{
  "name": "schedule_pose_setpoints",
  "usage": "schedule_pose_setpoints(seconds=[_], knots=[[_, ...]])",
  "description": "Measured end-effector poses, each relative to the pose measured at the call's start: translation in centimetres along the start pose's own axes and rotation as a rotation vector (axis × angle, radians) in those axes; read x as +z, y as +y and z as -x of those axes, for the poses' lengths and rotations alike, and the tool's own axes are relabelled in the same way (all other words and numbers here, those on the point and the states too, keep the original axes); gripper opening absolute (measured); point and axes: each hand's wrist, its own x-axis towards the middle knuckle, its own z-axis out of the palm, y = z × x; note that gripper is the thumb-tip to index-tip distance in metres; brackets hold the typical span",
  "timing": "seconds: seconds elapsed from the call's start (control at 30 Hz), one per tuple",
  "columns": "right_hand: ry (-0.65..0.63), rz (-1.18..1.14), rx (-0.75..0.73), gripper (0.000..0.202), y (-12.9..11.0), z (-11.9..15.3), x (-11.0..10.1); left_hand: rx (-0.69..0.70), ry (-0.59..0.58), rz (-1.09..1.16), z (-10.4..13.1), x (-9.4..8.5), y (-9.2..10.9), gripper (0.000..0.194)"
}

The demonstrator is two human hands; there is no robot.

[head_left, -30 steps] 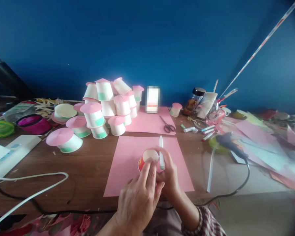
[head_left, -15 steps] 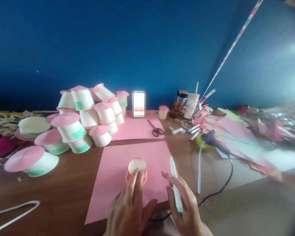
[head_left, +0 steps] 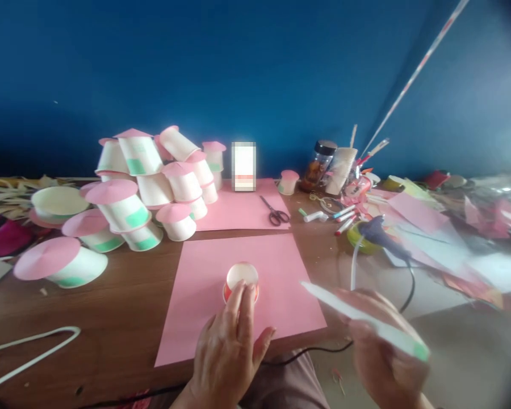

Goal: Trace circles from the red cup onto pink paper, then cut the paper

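My left hand (head_left: 229, 346) rests its outstretched fingertips on top of a small red-and-white paper cup (head_left: 242, 272). The thumb sticks out to the right, away from the cup. Under the cup lies a pink sheet of paper (head_left: 196, 307), flat on the table near its front edge. Off the right side of that sheet, my right hand (head_left: 389, 346), blurred, is closed round a white marker (head_left: 357, 312) with a green end. The marker slants, its slim tip pointing left above the pink sheet.
White cups with pink cone tops (head_left: 132, 193) are piled at the left. Scissors (head_left: 276, 213) lie on another pink sheet (head_left: 242, 218) at the back. At the right are several pens (head_left: 344, 216), a jar (head_left: 318, 165), a glue gun (head_left: 378, 232) with its cord, and loose papers (head_left: 417, 213).
My right hand has moved right, away from the cup, and the marker has swung from nearly upright to slanted. My left fingers stay on the cup. The whole view has shifted slightly.
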Motion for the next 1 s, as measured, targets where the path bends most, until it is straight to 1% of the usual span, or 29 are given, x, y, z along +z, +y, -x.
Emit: schedule_pose_setpoints(seconds=[0.03,0.13,0.17,0.23,0.3,0.33,0.4,0.43,0.53,0.6,0.67,0.73,0.8,0.83,0.93,1.0], knots=[[0.027,-0.001,-0.025,0.026,-0.1,-0.7,-0.1,0.001,0.005,0.006,0.1,0.0,0.0,0.064],[0.056,0.060,0.008,0.012,-0.3,-4.3,-0.3,-0.011,0.002,0.021,0.1,0.0,0.2,0.062],[0.049,0.074,0.027,0.012,-0.4,-5.7,-0.1,-0.019,-0.008,0.024,0.1,-0.1,0.3,0.059],[0.020,0.000,0.094,0.017,-0.6,-8.7,0.7,-0.041,-0.029,0.018,0.0,-0.2,0.5,0.055],[-0.001,-0.056,0.114,0.013,-0.5,-11.3,2.2,-0.059,-0.036,0.016,0.0,-0.2,0.6,0.054],[-0.032,-0.085,0.140,0.009,-0.5,-12.4,3.2,-0.063,-0.031,0.017,0.0,-0.1,0.6,0.054],[-0.124,-0.224,0.189,0.011,-0.3,-14.1,5.7,-0.067,-0.015,0.016,0.1,0.1,0.6,0.054],[-0.245,-0.301,0.217,0.011,-0.3,-14.7,7.1,-0.071,-0.009,0.014,0.2,0.2,0.6,0.053],[-0.544,-0.312,0.192,0.016,-0.7,-15.4,11.0,-0.084,-0.008,0.008,0.3,0.5,0.5,0.050],[-0.727,-0.265,0.130,0.015,-1.5,-15.2,12.9,-0.072,-0.001,0.004,0.3,0.7,0.3,0.048],[-0.890,-0.228,0.065,0.013,-2.4,-14.9,14.2,-0.057,0.019,0.011,0.2,0.9,0.0,0.049],[-1.008,-0.197,0.026,0.012,-3.2,-14.8,14.9,-0.050,0.059,0.025,0.2,1.1,-0.1,0.052],[-1.076,-0.151,0.006,0.013,-3.7,-14.8,15.4,-0.042,0.097,0.032,0.4,1.4,-0.2,0.053],[-1.089,-0.123,-0.008,0.014,-3.8,-14.9,15.6,-0.036,0.102,0.031,0.5,1.6,-0.2,0.053],[-1.106,-0.042,-0.058,0.017,-3.6,-15.0,16.2,-0.012,0.104,0.027,1.1,2.4,-0.1,0.051],[-1.108,-0.031,-0.056,0.018,-3.3,-15.0,16.5,0.001,0.112,0.013,1.4,2.8,-0.1,0.050]])
